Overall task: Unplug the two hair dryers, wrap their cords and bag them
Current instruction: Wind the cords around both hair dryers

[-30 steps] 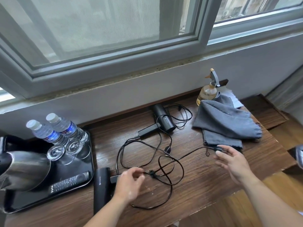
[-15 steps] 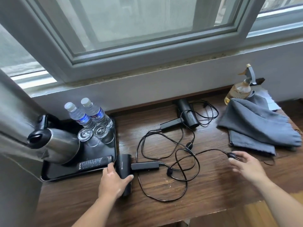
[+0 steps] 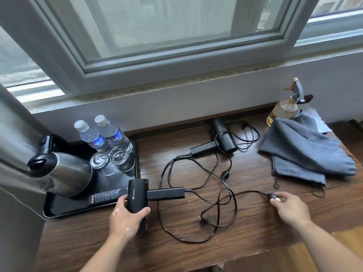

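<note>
Gripping near dryer (image 3: 137, 195) barrel, my left hand (image 3: 125, 218) fingers (image 3: 144, 210) clamped round rigid, smooth body; right hand (image 3: 290, 209) pinching plug (image 3: 272, 196); cord (image 3: 196, 239) limp, tangle-prone

Soft, even daylight comes from the window (image 3: 176, 36) above the table (image 3: 245, 242). There are no hard shadows, only faint diffuse ones under the cords (image 3: 203, 220) below the window, and a pale sheen on the wood there.

- **Highlights:** bright streaks on the kettle (image 3: 64, 173), lower left of the window. Dull highlight on the hair dryer (image 3: 137, 195) gripped by the left hand (image 3: 125, 218).
- **Distortion:** strong wide-angle bend. The window frame bows, and the curtain (image 3: 15, 154) at its far left is stretched and soft.
- **Blur:** grey bags (image 3: 306, 154), lower right of the window, are smeared at the edges, probably motion blur.
- **Small detail:** the plug (image 3: 272, 196) pinched by the right hand (image 3: 290, 209) shows a white glint; its detail is unclear.
- **Exposure:** the pane at the window's upper right is washed out.
</note>
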The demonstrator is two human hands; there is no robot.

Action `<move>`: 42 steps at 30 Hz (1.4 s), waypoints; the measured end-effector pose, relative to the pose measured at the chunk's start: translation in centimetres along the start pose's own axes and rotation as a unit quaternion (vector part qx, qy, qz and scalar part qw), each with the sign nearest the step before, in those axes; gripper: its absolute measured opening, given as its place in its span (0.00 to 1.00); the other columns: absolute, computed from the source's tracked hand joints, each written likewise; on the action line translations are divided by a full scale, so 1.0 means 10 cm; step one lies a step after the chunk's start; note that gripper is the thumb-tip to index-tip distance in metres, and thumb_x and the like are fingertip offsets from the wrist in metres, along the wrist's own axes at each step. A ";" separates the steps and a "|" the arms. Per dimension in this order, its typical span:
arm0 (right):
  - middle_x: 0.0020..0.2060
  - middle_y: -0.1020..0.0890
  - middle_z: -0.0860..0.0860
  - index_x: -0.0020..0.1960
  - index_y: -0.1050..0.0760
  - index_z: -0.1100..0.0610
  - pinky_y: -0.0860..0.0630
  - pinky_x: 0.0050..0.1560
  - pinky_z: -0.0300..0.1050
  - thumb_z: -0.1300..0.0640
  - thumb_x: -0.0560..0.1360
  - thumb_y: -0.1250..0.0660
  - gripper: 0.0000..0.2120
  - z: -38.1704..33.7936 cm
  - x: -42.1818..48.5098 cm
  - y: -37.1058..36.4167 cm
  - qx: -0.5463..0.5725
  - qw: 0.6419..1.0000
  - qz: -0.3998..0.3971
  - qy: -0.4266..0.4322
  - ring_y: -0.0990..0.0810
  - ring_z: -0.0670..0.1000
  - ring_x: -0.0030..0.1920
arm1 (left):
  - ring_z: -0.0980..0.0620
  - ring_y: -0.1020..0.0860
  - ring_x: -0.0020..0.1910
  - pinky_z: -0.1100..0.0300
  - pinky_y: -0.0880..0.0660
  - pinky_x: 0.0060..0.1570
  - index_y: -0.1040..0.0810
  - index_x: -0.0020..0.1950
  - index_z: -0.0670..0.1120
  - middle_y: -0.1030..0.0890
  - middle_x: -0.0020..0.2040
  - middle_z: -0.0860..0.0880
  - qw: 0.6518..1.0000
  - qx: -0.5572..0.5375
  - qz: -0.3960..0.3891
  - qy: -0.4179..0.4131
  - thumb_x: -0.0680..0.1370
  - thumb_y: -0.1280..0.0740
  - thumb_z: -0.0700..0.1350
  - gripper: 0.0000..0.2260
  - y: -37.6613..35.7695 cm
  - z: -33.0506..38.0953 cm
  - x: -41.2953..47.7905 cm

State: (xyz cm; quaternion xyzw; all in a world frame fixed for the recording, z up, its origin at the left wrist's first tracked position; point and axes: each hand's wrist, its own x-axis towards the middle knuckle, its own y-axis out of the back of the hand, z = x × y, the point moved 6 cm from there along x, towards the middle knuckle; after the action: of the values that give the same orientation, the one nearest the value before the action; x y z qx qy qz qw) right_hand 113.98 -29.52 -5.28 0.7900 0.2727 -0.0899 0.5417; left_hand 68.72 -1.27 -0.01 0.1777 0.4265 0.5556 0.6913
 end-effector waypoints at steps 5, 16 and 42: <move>0.57 0.16 0.57 0.63 0.20 0.56 0.25 0.59 0.48 0.56 0.73 0.27 0.18 -0.02 -0.15 -0.01 -0.053 0.999 -0.004 -0.004 0.19 0.58 0.60 | 0.47 0.23 0.51 0.55 0.30 0.53 0.25 0.63 0.48 0.21 0.51 0.50 0.999 -0.023 0.008 -0.047 0.65 0.17 0.46 0.30 0.33 0.29 0.03; 0.67 0.32 0.38 0.71 0.32 0.44 0.39 0.70 0.38 0.60 0.73 0.31 0.29 -1.96 -1.03 0.17 0.020 0.917 -0.012 0.398 0.34 0.38 0.68 | 0.48 0.20 0.55 0.48 0.25 0.61 0.25 0.65 0.51 0.18 0.56 0.49 0.991 -0.093 0.035 -0.087 0.63 0.17 0.51 0.33 0.91 0.71 0.25; 0.43 0.24 0.34 0.52 0.22 0.38 0.34 0.69 0.46 0.38 0.76 0.35 0.08 -2.37 -1.42 -1.24 -0.254 0.766 -0.111 0.580 0.23 0.37 0.51 | 0.42 0.22 0.60 0.52 0.28 0.57 0.26 0.68 0.47 0.19 0.62 0.45 0.991 -0.043 0.058 0.113 0.64 0.18 0.47 0.34 1.26 -1.72 0.10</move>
State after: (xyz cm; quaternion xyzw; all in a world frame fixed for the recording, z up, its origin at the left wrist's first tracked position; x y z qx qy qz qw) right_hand 91.92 -9.49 0.36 0.4892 0.6335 0.3991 0.4474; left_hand 47.42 -0.25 -1.15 0.1085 0.4666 0.6291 0.6121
